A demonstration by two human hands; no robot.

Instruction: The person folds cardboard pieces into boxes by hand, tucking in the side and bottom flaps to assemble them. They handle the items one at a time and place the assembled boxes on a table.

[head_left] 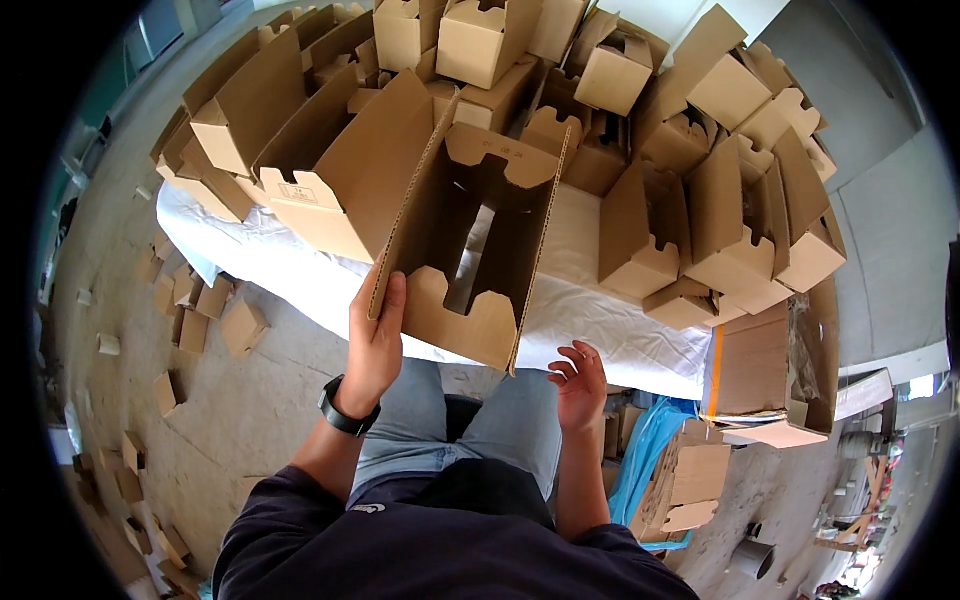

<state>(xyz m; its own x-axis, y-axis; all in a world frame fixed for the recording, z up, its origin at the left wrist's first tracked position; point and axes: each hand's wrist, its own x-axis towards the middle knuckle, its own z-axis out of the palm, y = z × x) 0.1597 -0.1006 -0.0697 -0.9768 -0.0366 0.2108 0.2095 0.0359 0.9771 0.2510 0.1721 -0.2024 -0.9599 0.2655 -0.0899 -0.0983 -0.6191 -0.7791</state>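
My left hand [375, 340] grips the near left edge of a brown cardboard box [440, 215], opened into a tube with cut-out flaps, held above the white-covered table [300, 265]. A black watch sits on that wrist. My right hand [580, 385] hovers just below the box's near right corner, fingers curled and apart, holding nothing. I look down the box's open inside toward the white cloth.
Many folded cardboard boxes [700, 220] are heaped across the table behind and to the right. Cardboard scraps [200, 315] litter the concrete floor at left. Flat cardboard sheets [760, 365] and a blue plastic sheet [645, 450] lie at lower right.
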